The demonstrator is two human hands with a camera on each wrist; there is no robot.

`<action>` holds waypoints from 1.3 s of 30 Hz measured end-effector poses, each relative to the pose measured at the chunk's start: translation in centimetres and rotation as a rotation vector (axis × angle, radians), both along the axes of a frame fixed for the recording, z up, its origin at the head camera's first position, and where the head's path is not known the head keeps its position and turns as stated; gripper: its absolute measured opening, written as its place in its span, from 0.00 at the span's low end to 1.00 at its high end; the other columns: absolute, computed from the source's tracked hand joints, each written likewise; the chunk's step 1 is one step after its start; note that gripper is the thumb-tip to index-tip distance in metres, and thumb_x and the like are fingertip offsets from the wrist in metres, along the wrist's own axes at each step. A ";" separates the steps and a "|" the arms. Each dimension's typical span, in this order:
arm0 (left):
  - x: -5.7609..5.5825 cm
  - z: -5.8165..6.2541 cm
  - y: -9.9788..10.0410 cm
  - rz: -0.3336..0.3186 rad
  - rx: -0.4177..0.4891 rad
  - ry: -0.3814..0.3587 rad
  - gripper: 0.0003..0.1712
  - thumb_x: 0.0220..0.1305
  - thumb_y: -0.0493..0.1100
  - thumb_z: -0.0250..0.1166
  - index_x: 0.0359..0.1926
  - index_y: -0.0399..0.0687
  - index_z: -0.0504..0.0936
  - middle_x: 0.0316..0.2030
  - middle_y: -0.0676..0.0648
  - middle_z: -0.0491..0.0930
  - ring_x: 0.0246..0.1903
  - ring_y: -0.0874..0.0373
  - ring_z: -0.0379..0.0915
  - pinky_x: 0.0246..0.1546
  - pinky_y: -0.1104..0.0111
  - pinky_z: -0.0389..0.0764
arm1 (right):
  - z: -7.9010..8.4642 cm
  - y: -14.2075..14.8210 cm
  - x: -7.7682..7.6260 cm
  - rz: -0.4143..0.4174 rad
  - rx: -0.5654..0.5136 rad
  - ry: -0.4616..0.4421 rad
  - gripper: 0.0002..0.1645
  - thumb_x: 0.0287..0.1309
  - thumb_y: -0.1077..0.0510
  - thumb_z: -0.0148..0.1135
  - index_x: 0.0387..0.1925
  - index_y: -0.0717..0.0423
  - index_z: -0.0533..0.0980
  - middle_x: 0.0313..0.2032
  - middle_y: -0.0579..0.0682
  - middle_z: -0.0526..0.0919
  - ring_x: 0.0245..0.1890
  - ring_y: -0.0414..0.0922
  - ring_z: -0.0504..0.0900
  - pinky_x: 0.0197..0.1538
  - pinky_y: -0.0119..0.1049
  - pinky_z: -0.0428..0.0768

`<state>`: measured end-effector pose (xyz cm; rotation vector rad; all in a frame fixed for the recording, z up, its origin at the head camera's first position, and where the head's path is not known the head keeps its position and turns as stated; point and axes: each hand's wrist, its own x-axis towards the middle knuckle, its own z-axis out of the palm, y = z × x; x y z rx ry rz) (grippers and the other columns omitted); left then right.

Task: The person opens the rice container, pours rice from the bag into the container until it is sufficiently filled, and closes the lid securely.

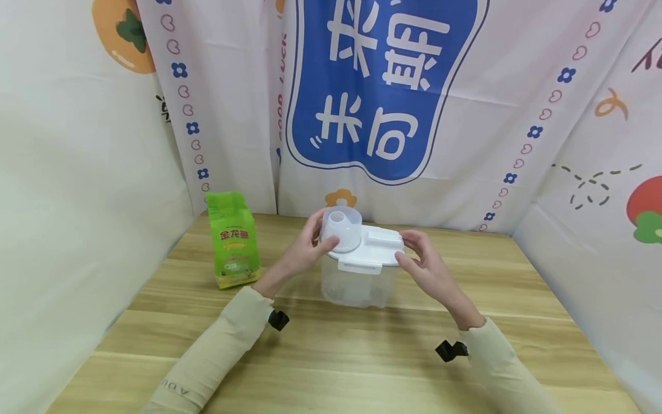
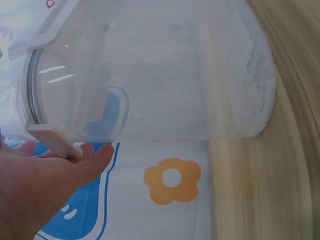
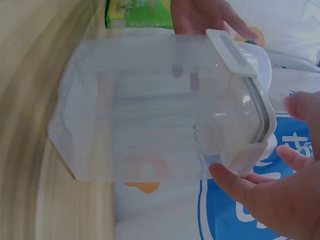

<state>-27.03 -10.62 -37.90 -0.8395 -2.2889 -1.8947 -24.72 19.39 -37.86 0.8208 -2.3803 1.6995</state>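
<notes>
We see white printed cloth [image 1: 238, 86] walling in three sides, its back panel bearing a big blue patch with white characters. Below it we have the wood-grain bench [image 1: 336, 351]. Two cream padded sleeves [image 1: 222, 345] reach in over the bench's near edge. Ahead of them, midway between the bench's side edges and nearer its back edge, we find the clear plastic, rounded container [image 1: 362, 290], upright under its white lid [image 1: 369, 251]. Towards the bench's back left corner, we see the bright green upright bag [image 1: 237, 247] with red characters. At the lid's left end, the left hand [image 1: 305, 244] bends its fingers round behind, its thumb lying in front. At the right end, the right hand [image 1: 429, 267] keeps its fingers spread, fingertips touching the side. On the lid's left half we see a translucent round cup [image 1: 350, 237]. Smallest of all, black clips [image 1: 278, 320] sit at both cuffs.
</notes>
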 end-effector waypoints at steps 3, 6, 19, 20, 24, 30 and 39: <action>-0.2 0.2 0.2 0.021 -0.024 0.009 0.42 0.68 0.43 0.63 0.75 0.51 0.50 0.67 0.41 0.65 0.66 0.45 0.63 0.65 0.46 0.69 | -0.2 -0.3 0.2 -0.003 -0.064 -0.005 0.26 0.68 0.63 0.56 0.61 0.71 0.60 0.68 0.66 0.62 0.70 0.62 0.61 0.55 0.22 0.77; -0.1 0.3 0.3 0.041 -0.049 0.009 0.43 0.67 0.43 0.64 0.75 0.50 0.50 0.66 0.42 0.66 0.65 0.46 0.64 0.65 0.48 0.69 | -0.4 -0.4 0.4 -0.006 -0.114 -0.006 0.24 0.67 0.65 0.56 0.59 0.72 0.61 0.69 0.66 0.62 0.70 0.63 0.61 0.55 0.22 0.77; 0.4 0.3 0.8 0.095 -0.058 0.050 0.44 0.64 0.47 0.67 0.74 0.51 0.52 0.64 0.42 0.68 0.61 0.46 0.68 0.59 0.50 0.76 | -1.4 -0.7 1.9 -0.054 -0.158 -0.028 0.14 0.68 0.61 0.57 0.48 0.69 0.71 0.73 0.60 0.59 0.73 0.58 0.60 0.59 0.20 0.73; 0.5 0.3 0.8 0.097 -0.061 0.053 0.44 0.64 0.48 0.67 0.74 0.51 0.52 0.63 0.42 0.68 0.61 0.46 0.68 0.59 0.50 0.76 | -1.5 -0.7 2.1 -0.052 -0.156 -0.032 0.15 0.68 0.61 0.57 0.49 0.69 0.70 0.73 0.61 0.59 0.73 0.59 0.59 0.59 0.20 0.73; 0.6 0.0 0.8 0.105 -0.066 0.049 0.45 0.64 0.50 0.67 0.74 0.52 0.52 0.63 0.42 0.69 0.61 0.47 0.69 0.58 0.50 0.77 | -2.1 -0.7 2.7 -0.066 -0.177 -0.024 0.11 0.66 0.64 0.58 0.44 0.69 0.69 0.73 0.63 0.59 0.70 0.62 0.63 0.56 0.21 0.76; 0.8 -0.2 0.8 0.130 -0.060 0.038 0.43 0.64 0.50 0.67 0.74 0.54 0.53 0.63 0.42 0.69 0.61 0.46 0.69 0.57 0.50 0.77 | -3.5 -1.2 3.1 -0.076 -0.165 0.094 0.04 0.63 0.70 0.59 0.34 0.71 0.74 0.71 0.68 0.59 0.69 0.65 0.63 0.59 0.26 0.75; 0.7 -0.3 1.1 0.145 -0.074 0.008 0.45 0.64 0.57 0.66 0.74 0.57 0.53 0.65 0.44 0.67 0.63 0.46 0.67 0.59 0.48 0.76 | -4.1 -1.8 3.6 -0.106 -0.176 0.121 0.06 0.64 0.69 0.58 0.39 0.70 0.79 0.73 0.65 0.56 0.72 0.61 0.59 0.59 0.25 0.76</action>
